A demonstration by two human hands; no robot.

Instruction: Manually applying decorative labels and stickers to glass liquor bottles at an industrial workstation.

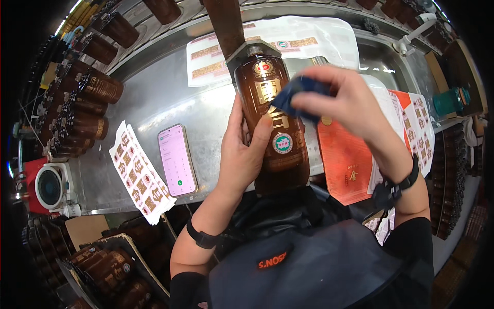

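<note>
A brown glossy bottle [283,162] with gold lettering and a round green-and-white sticker stands tilted at the front edge of the metal table. My left hand [242,149] is wrapped round its left side, the thumb lying across the front. In my right hand [347,100] is a bunched dark blue cloth [303,92], pinched between thumb and fingers. One corner of the cloth reaches the gold lettering on the bottle; whether it presses there I cannot tell. Behind the bottle's neck, a brown wooden bar [224,23] runs up to the top edge.
Left of the bottle lie a lit phone [177,159] and sticker sheets [139,172]. More label sheets [334,41] lie at the back, near a sink [383,59]. Red-orange sheets [345,159] are at the right. Several brown bottles [98,85] line the left; more fill a box [110,268] below.
</note>
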